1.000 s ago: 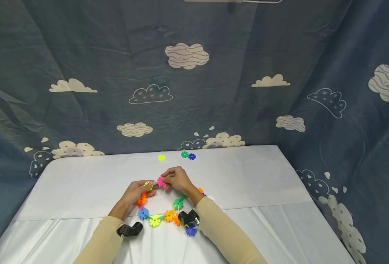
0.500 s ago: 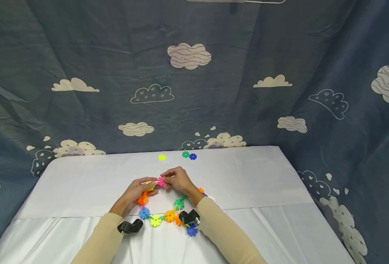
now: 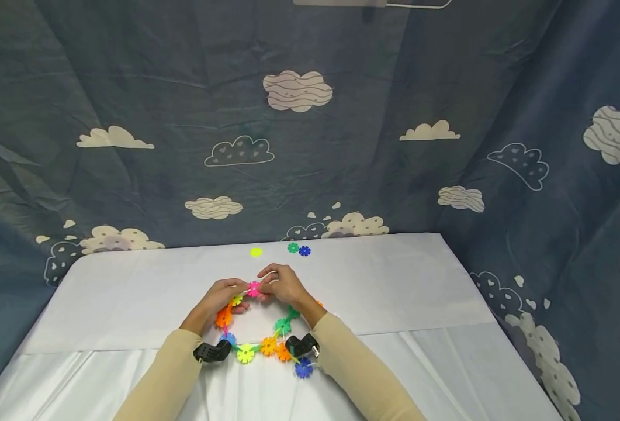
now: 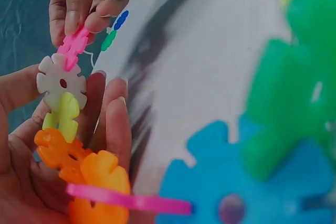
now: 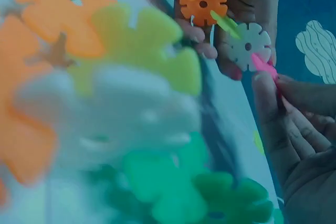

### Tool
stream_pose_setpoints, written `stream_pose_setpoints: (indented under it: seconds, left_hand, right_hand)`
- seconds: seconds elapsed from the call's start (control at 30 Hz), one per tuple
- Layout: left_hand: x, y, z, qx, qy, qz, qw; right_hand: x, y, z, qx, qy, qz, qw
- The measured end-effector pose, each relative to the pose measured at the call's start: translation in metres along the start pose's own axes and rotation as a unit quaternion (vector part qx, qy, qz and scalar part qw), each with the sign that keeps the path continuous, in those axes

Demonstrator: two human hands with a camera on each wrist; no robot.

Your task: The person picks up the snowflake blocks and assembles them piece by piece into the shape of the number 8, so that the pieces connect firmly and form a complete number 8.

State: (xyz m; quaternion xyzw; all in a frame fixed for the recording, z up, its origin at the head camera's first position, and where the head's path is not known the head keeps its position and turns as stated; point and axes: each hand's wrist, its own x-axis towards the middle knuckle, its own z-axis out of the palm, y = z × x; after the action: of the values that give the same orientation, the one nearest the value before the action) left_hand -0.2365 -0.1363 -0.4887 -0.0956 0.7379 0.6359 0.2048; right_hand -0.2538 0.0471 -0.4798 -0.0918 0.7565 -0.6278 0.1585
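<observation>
A chain of slotted, flower-shaped plastic discs (image 3: 245,353) loops between the forearms. My left hand (image 3: 219,297) grips its upper left end, thumb and fingers about the white disc (image 4: 50,74). A yellow disc (image 4: 68,116) and orange discs (image 4: 102,174) hang below that, over the palm. My right hand (image 3: 284,286) pinches a pink disc (image 4: 73,48) between thumb and finger. The pink disc stands edge-on to the white one, its edge at the white rim in the right wrist view. The blue disc (image 4: 194,182) farther down the chain is partly hidden in the head view.
Loose yellow (image 3: 256,252), green (image 3: 293,248) and dark blue (image 3: 304,251) discs lie near the far edge of the white-covered table (image 3: 404,286). Each wrist wears a black camera (image 3: 212,352). A dark curtain with clouds (image 3: 341,146) hangs behind and on the right.
The left wrist has shifted slightly right, so its camera now covers part of the blue disc. More of the pink disc shows between the hands. The right hand has barely moved.
</observation>
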Motion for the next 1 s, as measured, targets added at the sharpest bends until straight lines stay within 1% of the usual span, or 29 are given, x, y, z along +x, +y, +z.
stream_pose_setpoints:
  seconds: [0.07,0.13,0.17,0.2,0.23,0.27,0.33,0.37,0.4,0.43,0.5,0.63,0.7,0.8,0.87,0.9,0.93,1.0]
  left_hand:
    - [0.0,0.0,-0.002,0.004,-0.002,0.0,1.0]
    - [0.001,0.0,-0.003,-0.001,-0.004,-0.004,1.0]
    - [0.002,0.0,-0.003,-0.001,-0.007,-0.002,1.0]
    - [0.003,0.0,-0.004,-0.001,-0.01,0.001,1.0]
    - [0.003,0.0,-0.004,-0.002,-0.01,0.003,0.9999]
    - [0.004,0.0,-0.004,-0.005,-0.01,0.004,0.9999]
    - [0.005,-0.001,-0.005,-0.01,-0.009,0.004,0.9999]
    - [0.006,-0.001,-0.005,-0.009,-0.008,0.004,0.9999]
    - [0.006,-0.001,-0.005,-0.01,-0.007,0.0,0.9999]
    - [0.006,-0.002,-0.005,-0.01,-0.006,-0.005,0.9999]
    - [0.006,-0.002,-0.005,-0.008,-0.003,-0.014,0.9999]
    - [0.006,-0.002,-0.001,0.004,0.007,-0.022,0.9997]
    - [0.008,-0.003,0.0,0.002,0.011,-0.026,0.9996]
    - [0.008,-0.005,0.001,0.002,0.013,-0.034,0.9993]
    - [0.009,-0.006,0.001,-0.001,0.017,-0.04,0.999]
    - [0.009,-0.006,0.001,0.001,0.02,-0.042,0.9989]
    - [0.008,-0.005,0.001,0.004,0.024,-0.042,0.9988]
    - [0.009,-0.004,0.0,0.006,0.028,-0.036,0.9989]
  right_hand:
    - [0.004,0.0,-0.007,-0.01,-0.015,0.013,0.9998]
    - [0.01,0.001,-0.021,-0.032,-0.006,0.025,0.9991]
    - [0.014,0.002,-0.03,-0.046,0.009,0.03,0.9984]
    - [0.019,0.003,-0.04,-0.064,0.033,0.033,0.9968]
    - [0.023,0.006,-0.051,-0.092,0.064,0.031,0.9932]
    - [0.028,0.008,-0.061,-0.122,0.096,0.03,0.9874]
    - [0.036,0.015,-0.078,-0.183,0.154,0.037,0.9702]
    - [0.04,0.018,-0.085,-0.21,0.172,0.042,0.9615]
    - [0.043,0.02,-0.09,-0.239,0.181,0.048,0.9528]
    - [0.046,0.022,-0.094,-0.266,0.178,0.056,0.9458]
    - [0.05,0.025,-0.099,-0.3,0.161,0.074,0.9375]
    - [0.054,0.025,-0.103,-0.345,0.129,0.091,0.9252]
    - [0.054,0.024,-0.103,-0.36,0.129,0.099,0.9186]
    - [0.054,0.023,-0.1,-0.365,0.128,0.118,0.9145]
    - [0.055,0.023,-0.098,-0.368,0.13,0.12,0.9131]
    - [0.055,0.023,-0.097,-0.362,0.13,0.116,0.9158]
    - [0.054,0.023,-0.096,-0.35,0.13,0.11,0.921]
    - [0.052,0.021,-0.093,-0.301,0.126,0.089,0.941]
